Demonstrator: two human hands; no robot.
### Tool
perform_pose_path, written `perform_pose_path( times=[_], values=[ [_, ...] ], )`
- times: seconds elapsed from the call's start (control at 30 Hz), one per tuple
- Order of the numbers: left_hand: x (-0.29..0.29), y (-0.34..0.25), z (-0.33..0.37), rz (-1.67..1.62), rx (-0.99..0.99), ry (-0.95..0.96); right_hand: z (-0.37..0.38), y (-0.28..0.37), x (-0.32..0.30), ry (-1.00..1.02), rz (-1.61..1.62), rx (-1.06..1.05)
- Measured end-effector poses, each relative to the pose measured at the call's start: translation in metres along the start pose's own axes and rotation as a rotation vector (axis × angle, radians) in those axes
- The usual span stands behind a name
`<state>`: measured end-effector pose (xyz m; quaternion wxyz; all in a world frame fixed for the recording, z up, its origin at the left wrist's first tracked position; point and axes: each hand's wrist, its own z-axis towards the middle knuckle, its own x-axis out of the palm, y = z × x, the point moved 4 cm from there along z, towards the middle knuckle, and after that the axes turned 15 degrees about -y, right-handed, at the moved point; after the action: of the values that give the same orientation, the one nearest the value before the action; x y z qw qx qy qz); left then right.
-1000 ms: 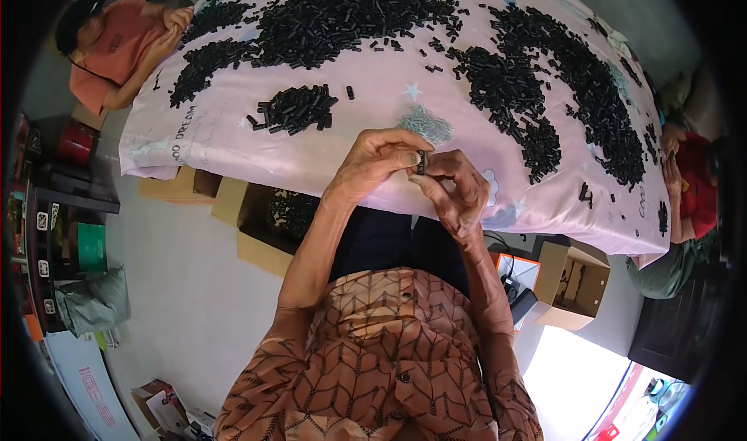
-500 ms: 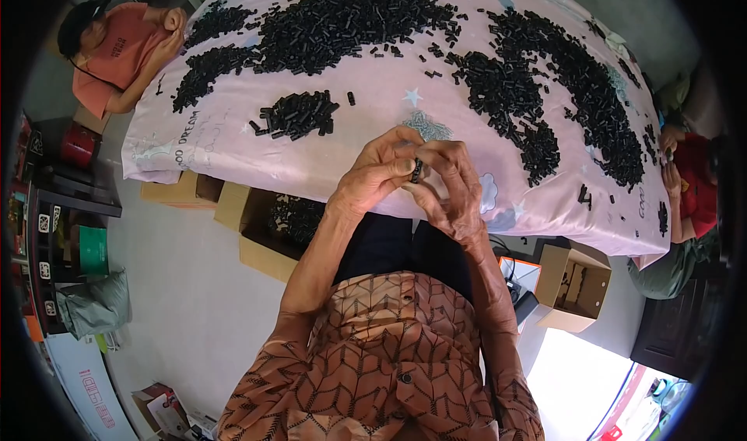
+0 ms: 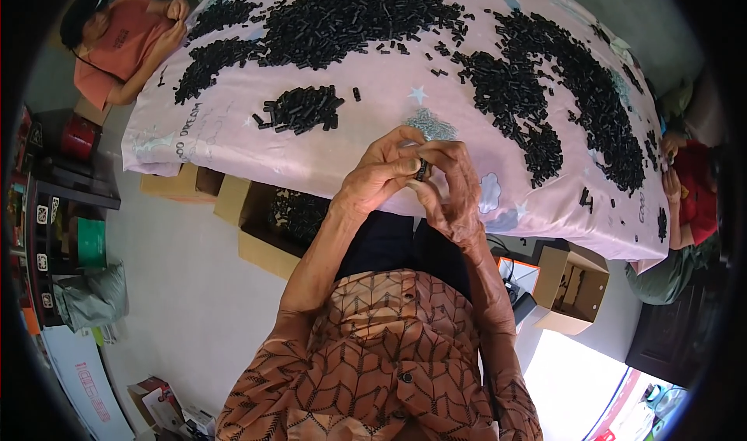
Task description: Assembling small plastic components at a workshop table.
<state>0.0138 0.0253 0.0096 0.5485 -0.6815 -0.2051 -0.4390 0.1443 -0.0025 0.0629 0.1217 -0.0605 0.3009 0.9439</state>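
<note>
A small black cylindrical plastic piece (image 3: 422, 169) is pinched between my two hands, just over the table's near edge. My left hand (image 3: 383, 170) closes on it with thumb and fingertips from the left. From the other side my right hand (image 3: 451, 186) grips it with thumb and bent fingers. Just beyond my fingers lies a small heap of shiny, clear or silvery little parts (image 3: 430, 125). To the left of that rests a small pile of black pieces (image 3: 302, 109), with one loose piece (image 3: 356, 94) beside it.
A pink printed cloth (image 3: 373, 99) covers the table. Large black heaps (image 3: 358, 21) lie at the back, more (image 3: 599, 106) at the right. Co-workers sit at the left (image 3: 124, 44) and right (image 3: 692, 184). Open cardboard boxes (image 3: 268, 250) (image 3: 572, 285) stand below the near edge.
Both hands stay together on the black piece, with the fingers shifted slightly. The whole view has moved a little. The left co-worker's hands have changed position.
</note>
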Motion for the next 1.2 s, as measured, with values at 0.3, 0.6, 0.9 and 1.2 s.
perform_pose_path(
  times=[0.3,0.6,0.9,1.2],
  values=[
    [-0.0014,0.0004,-0.0003,-0.002,-0.001,-0.050,0.0065,0.0029,-0.0015,0.069,0.032,0.033],
    [-0.0018,0.0013,0.0007,0.032,0.003,-0.076,0.0063,0.0025,-0.0024,0.034,0.001,0.060],
    [-0.0010,0.0028,-0.0015,0.023,0.001,-0.072,0.0064,-0.0005,-0.0038,0.014,0.034,0.059],
    [-0.0003,0.0028,0.0001,0.050,0.012,-0.149,0.0068,-0.0042,-0.0018,0.020,0.050,0.019]
  ],
)
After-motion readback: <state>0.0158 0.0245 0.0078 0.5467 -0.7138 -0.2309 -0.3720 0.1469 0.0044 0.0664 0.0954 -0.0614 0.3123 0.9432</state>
